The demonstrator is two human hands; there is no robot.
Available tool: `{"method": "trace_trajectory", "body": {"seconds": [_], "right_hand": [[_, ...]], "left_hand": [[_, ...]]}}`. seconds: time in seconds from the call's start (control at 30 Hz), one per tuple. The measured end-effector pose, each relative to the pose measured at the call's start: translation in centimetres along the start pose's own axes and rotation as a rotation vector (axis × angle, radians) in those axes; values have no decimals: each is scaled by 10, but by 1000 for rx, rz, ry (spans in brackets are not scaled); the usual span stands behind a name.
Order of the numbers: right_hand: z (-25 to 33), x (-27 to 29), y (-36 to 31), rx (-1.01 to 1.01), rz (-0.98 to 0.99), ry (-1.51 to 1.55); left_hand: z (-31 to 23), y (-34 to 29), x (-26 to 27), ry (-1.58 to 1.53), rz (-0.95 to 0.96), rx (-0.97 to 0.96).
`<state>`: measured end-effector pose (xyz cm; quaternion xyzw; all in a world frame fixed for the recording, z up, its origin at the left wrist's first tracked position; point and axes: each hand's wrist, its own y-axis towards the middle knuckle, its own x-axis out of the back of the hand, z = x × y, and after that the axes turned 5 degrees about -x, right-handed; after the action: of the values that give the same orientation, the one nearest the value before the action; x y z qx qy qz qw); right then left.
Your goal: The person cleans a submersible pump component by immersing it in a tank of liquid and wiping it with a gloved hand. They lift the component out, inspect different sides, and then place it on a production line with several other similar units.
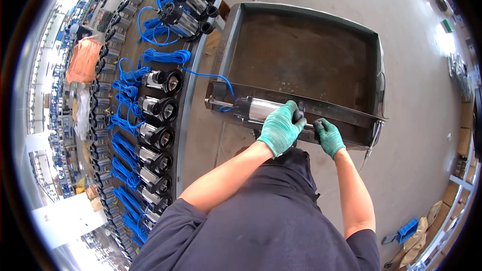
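In front of me a pump (258,111) with a silver cylindrical body and black ends lies on its side along the near ledge of a metal tank (351,110). My left hand (282,128), in a green glove, curls over the pump's right end. A blue cable (213,76) runs from the pump's left end towards the bench. Against that same end sits a metal rod (220,102). My gloved right hand (330,138) is closed around a black handle (318,129) at the end of a short metal bar just right of the pump. My fingers partly hide the handle.
On the bench (187,115) at left stand several more pumps (158,109) with coiled blue cables (128,148). A hose fitting (374,138) hangs at the tank's right corner. Cardboard boxes (464,128) fill a shelf far right, with a blue bin (407,231) on the floor nearby.
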<state>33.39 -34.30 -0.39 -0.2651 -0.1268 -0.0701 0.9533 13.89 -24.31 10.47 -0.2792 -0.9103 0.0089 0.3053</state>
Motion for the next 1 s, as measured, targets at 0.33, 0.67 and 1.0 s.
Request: {"method": "trace_trajectory", "body": {"seconds": [0.33,0.67,1.0], "right_hand": [[15,6,-12,-177,23,-8],[111,-33,-13,276,-462,-315],[132,-94,13,259,-476,-861]], "left_hand": [[48,-3,88,-36,-102,-104],[263,-1,201,36,52,-4],[279,-3,180,-29,-82,-112]]}}
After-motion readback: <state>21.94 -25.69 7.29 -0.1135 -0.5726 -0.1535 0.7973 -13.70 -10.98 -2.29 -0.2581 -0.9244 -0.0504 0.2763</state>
